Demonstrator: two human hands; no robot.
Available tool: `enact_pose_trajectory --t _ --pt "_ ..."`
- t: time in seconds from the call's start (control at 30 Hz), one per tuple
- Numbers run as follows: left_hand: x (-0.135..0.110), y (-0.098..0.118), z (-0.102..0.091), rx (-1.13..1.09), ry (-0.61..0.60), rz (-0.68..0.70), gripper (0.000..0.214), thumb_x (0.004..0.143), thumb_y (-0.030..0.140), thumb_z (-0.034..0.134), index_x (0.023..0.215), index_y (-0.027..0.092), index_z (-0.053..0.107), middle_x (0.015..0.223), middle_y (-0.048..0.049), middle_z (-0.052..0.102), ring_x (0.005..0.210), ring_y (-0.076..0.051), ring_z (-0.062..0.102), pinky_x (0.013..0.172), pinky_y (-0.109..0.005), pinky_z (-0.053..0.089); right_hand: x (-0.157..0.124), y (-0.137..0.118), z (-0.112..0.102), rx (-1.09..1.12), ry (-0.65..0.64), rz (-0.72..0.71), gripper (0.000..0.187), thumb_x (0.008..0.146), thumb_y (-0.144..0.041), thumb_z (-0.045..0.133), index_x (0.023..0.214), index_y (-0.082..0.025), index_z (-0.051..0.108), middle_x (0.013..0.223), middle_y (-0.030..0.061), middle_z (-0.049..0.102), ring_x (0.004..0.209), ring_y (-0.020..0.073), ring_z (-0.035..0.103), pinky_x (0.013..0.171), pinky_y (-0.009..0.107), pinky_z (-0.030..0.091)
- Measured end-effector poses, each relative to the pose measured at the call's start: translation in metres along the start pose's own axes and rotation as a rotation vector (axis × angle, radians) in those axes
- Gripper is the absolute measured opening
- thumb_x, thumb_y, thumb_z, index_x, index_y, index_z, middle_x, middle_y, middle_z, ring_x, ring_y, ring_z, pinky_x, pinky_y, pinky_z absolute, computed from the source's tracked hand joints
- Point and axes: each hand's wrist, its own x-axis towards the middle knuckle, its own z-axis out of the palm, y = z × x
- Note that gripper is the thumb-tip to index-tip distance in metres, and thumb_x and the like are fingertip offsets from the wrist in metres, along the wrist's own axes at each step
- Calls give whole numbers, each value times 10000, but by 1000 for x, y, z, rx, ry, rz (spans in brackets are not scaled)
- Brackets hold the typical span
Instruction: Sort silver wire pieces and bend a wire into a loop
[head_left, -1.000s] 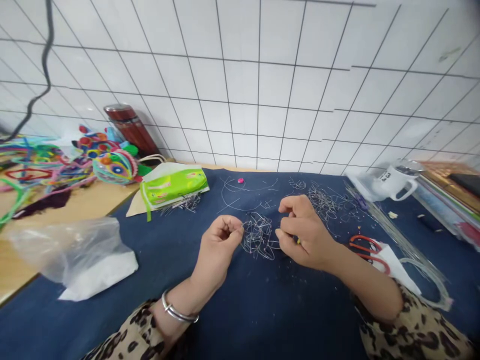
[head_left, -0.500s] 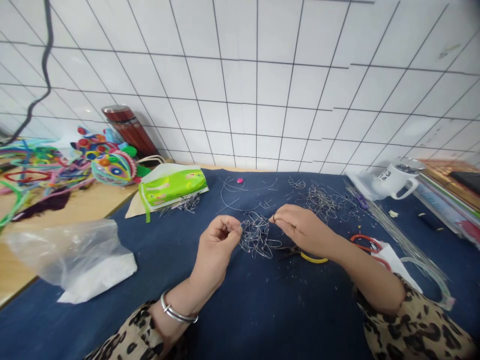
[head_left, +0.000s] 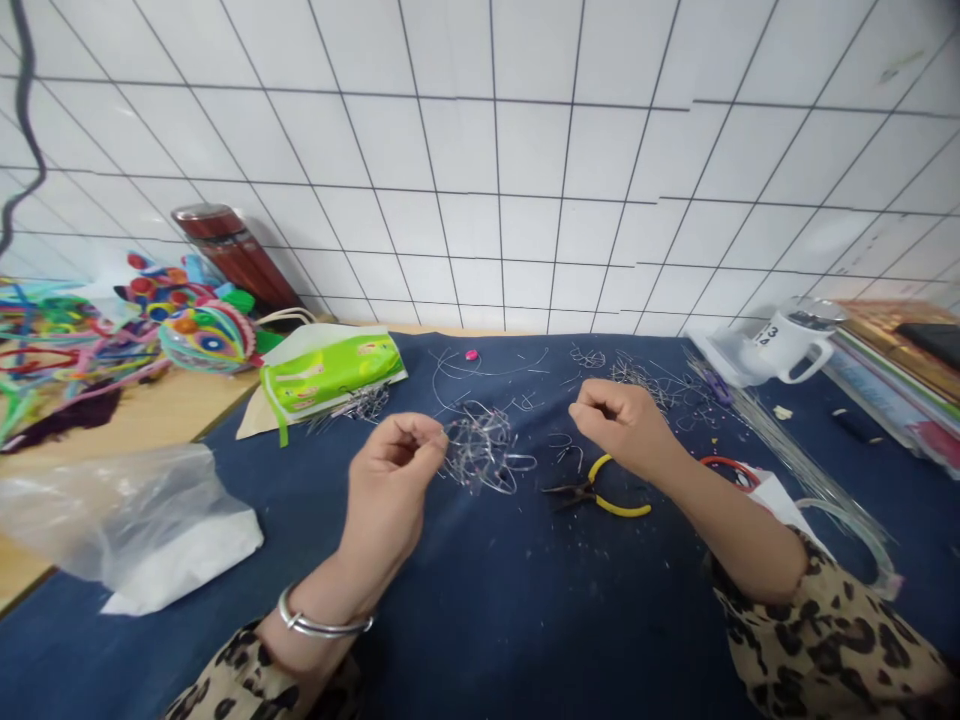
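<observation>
A loose tangle of thin silvery wire [head_left: 484,450] sits at the middle, over the dark blue cloth. My left hand [head_left: 394,480] pinches its left edge between thumb and fingertips. To the right, apart from the tangle, my right hand [head_left: 626,425] is closed with its fingers curled together; whatever it may grip is too fine or hidden to make out. Below that hand lie yellow-handled pliers [head_left: 622,510], jaws pointing left. Several short bent wire pieces [head_left: 568,450] are scattered between the tangle and my right hand.
Behind my right hand is another wire heap [head_left: 637,372]. Long straight wires [head_left: 780,435] and a white mug [head_left: 791,345] are at right. A green tissue pack [head_left: 334,372], clear plastic bag [head_left: 150,520], red flask [head_left: 236,260] and colourful craft pieces [head_left: 206,335] are at left.
My left hand has moved left together with the wire tangle. My right hand has drawn away to the right and slightly up, uncovering the pliers and bent wire pieces. The view has shifted slightly.
</observation>
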Motion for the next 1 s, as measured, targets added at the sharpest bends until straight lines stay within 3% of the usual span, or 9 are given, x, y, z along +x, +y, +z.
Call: enact_pose_trajectory --t 0.13,0.33,0.5,0.67,0.8,0.9,1.0 --pt "15 8 -11 -11 82 56 157 653 159 672 780 170 580 701 27 533 592 -76 473 552 -192 374 0 0 4 21 -66 1 194 810 -210 479 625 -180 430 560 -54 396 514 72 357 506 211 294" --pt "19 11 -13 -140 -60 -29 154 654 142 666 771 165 568 677 28 511 580 -69 477 549 -192 383 -1 1 15 -17 -192 -115 182 857 -235 460 782 -179 616 758 11 598 694 112 532 653 243 396" --pt "21 9 -14 -162 -56 -9 140 662 140 660 764 162 567 670 26 508 569 -67 466 542 -194 379 -1 0 15 -71 -211 -188 249 866 -212 426 746 -164 639 766 39 618 708 126 550 672 257 412" --pt "29 10 -21 -109 1 61 136 659 126 657 768 153 581 693 20 521 572 -62 460 539 -191 372 -1 2 18 -126 -237 -83 192 797 -201 480 626 -168 559 597 -7 554 535 96 478 521 223 360" --pt "34 13 -26 -84 88 137 138 657 137 655 772 156 582 699 20 525 586 -66 469 548 -191 378 -2 4 20 -102 -334 -10 102 774 -208 504 696 -184 565 580 -33 549 506 85 471 493 205 355" --pt "36 11 -26 -75 111 148 136 658 145 652 769 158 575 698 21 526 581 -67 466 545 -192 379 0 6 17 -116 -374 0 127 801 -214 491 762 -198 610 642 -21 603 544 97 520 514 212 379" --pt "33 6 -22 -45 87 118 132 659 159 649 766 160 572 695 21 525 571 -68 460 537 -192 375 4 10 12 -143 -355 -79 201 840 -214 463 826 -199 663 824 26 661 728 134 592 648 250 433"
